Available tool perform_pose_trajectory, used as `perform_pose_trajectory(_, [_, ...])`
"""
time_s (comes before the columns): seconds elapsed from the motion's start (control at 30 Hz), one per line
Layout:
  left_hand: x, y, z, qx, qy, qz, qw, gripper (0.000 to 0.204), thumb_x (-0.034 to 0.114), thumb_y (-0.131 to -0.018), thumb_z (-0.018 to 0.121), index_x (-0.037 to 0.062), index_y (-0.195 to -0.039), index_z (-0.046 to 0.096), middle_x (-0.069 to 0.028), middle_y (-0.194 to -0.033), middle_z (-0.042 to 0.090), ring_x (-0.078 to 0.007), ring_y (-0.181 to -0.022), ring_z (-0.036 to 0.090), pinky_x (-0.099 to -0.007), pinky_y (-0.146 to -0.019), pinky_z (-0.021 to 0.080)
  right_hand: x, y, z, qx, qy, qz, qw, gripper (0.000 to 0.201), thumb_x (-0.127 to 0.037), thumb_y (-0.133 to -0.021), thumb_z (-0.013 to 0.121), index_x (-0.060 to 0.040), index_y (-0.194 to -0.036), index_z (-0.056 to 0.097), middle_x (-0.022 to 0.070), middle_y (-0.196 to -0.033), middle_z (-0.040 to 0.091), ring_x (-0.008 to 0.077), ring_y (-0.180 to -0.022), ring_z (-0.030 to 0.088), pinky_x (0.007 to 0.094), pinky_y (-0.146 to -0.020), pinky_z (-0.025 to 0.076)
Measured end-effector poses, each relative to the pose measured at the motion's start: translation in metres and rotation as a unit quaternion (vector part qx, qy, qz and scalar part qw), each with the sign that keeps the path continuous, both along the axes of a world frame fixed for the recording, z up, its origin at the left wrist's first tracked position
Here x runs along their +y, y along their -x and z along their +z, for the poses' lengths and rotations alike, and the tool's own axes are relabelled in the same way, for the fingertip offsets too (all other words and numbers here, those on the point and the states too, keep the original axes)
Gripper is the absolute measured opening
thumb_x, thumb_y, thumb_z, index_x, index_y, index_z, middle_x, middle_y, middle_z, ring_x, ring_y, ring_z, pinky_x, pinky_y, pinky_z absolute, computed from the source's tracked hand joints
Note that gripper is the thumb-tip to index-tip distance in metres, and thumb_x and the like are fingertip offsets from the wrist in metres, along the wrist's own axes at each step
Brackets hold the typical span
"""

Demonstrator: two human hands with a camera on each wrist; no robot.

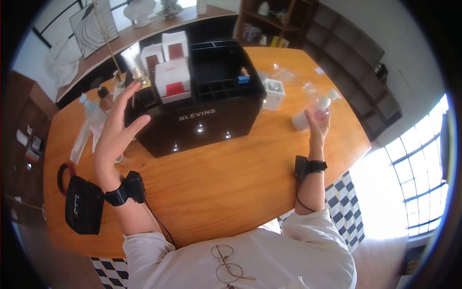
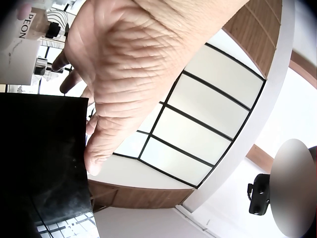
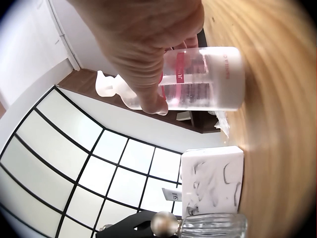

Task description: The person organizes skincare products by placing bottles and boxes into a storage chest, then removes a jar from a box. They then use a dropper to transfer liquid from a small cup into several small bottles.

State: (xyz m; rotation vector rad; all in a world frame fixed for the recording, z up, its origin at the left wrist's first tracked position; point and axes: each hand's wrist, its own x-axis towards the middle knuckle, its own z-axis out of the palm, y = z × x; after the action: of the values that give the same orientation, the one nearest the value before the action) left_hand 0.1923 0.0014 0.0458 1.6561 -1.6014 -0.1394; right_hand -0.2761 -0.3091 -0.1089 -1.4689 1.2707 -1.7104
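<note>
My right hand (image 1: 317,126) grips a clear pump bottle (image 3: 193,79) with pink lettering and a white pump head, fingers and thumb around its upper body. In the right wrist view the bottle's base is right at the wooden tabletop. My left hand (image 1: 118,127) is raised at the left side of a black BLEVINS organizer box (image 1: 216,127), its thumb spread from the fingers. Its fingertips overlap a white tube (image 1: 131,57) with a gold cap in the head view. The left wrist view shows mostly the palm and wrist. White boxes (image 1: 172,74) stand in the organizer's left part.
A small white box (image 1: 273,95) and crumpled clear plastic (image 1: 284,75) lie right of the organizer. Several bottles (image 1: 94,113) stand at the left, with a black pouch (image 1: 85,204) at the table's left edge. A small blue item (image 1: 244,79) is inside the organizer.
</note>
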Motion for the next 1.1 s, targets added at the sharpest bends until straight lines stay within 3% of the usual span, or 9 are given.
perform_pose_trajectory(0.23, [-0.003, 0.004, 0.001, -0.038, -0.004, 0.003, 0.999, 0.068, 0.031, -0.092, 0.066, 0.0095, -0.150, 0.039, -0.0118, -0.153, 0.042, -0.0269, -0.145, 0.033, -0.0384, -0.120, 0.022, 0.044, -0.023, 0.038, -0.104, -0.008, 0.181, 0.978, 0.057, -0.023, -0.081, 0.081, -0.0018, -0.128, 0.056, 0.0072, -0.113, 0.066, 0.0142, -0.098, 0.064, 0.0273, -0.085, 0.051])
perform_pose_trajectory(0.33, [-0.003, 0.012, 0.003, -0.047, -0.007, 0.015, 0.999, 0.067, 0.031, -0.093, 0.066, 0.0107, -0.151, 0.039, -0.0115, -0.153, 0.041, -0.0269, -0.145, 0.032, -0.0384, -0.120, 0.022, 0.056, -0.038, 0.046, -0.165, 0.008, 0.288, 0.943, 0.067, -0.031, -0.080, 0.082, -0.0006, -0.132, 0.052, 0.0086, -0.115, 0.065, 0.0159, -0.102, 0.064, 0.0301, -0.089, 0.052])
perform_pose_trajectory(0.53, [-0.008, 0.012, -0.001, -0.077, -0.014, 0.025, 0.997, 0.068, 0.039, -0.095, 0.061, 0.0128, -0.152, 0.036, -0.0104, -0.156, 0.037, -0.0276, -0.146, 0.031, -0.0403, -0.120, 0.022, 0.089, -0.059, 0.069, -0.212, -0.006, 0.401, 0.891, 0.086, -0.044, -0.077, 0.082, 0.0004, -0.140, 0.043, 0.0115, -0.120, 0.062, 0.0199, -0.107, 0.064, 0.0355, -0.093, 0.053])
perform_pose_trajectory(0.63, [-0.010, 0.009, -0.002, -0.104, -0.015, 0.028, 0.994, 0.071, 0.048, -0.095, 0.059, 0.0142, -0.153, 0.036, -0.0103, -0.156, 0.037, -0.0276, -0.145, 0.032, -0.0408, -0.119, 0.024, 0.092, -0.060, 0.065, -0.214, -0.018, 0.417, 0.883, 0.093, -0.054, -0.074, 0.081, -0.0005, -0.140, 0.043, 0.0111, -0.116, 0.063, 0.0196, -0.105, 0.064, 0.0364, -0.093, 0.055])
perform_pose_trajectory(0.73, [-0.009, 0.010, 0.000, -0.101, -0.022, 0.026, 0.994, 0.068, 0.040, -0.095, 0.063, 0.0140, -0.152, 0.036, -0.0116, -0.153, 0.039, -0.0292, -0.143, 0.034, -0.0430, -0.118, 0.026, 0.097, -0.065, 0.069, -0.224, -0.028, 0.433, 0.872, 0.097, -0.062, -0.075, 0.077, -0.0009, -0.141, 0.042, 0.0119, -0.115, 0.062, 0.0193, -0.104, 0.064, 0.0363, -0.092, 0.056])
perform_pose_trajectory(0.77, [-0.010, 0.009, -0.002, -0.105, -0.024, 0.029, 0.994, 0.069, 0.043, -0.095, 0.062, 0.0152, -0.153, 0.035, -0.0109, -0.154, 0.039, -0.0295, -0.143, 0.034, -0.0443, -0.118, 0.027, 0.099, -0.066, 0.070, -0.228, -0.031, 0.435, 0.870, 0.098, -0.065, -0.075, 0.075, -0.0011, -0.142, 0.042, 0.0123, -0.115, 0.062, 0.0192, -0.104, 0.064, 0.0362, -0.091, 0.056])
perform_pose_trajectory(1.1, [-0.010, 0.010, 0.000, -0.105, -0.039, 0.041, 0.993, 0.074, 0.055, -0.095, 0.056, 0.0149, -0.154, 0.035, -0.0096, -0.158, 0.035, -0.0275, -0.147, 0.030, -0.0419, -0.120, 0.023, 0.102, -0.065, 0.069, -0.257, -0.070, 0.494, 0.828, 0.104, -0.071, -0.075, 0.069, -0.0013, -0.146, 0.038, 0.0176, -0.116, 0.064, 0.0210, -0.102, 0.066, 0.0349, -0.084, 0.061])
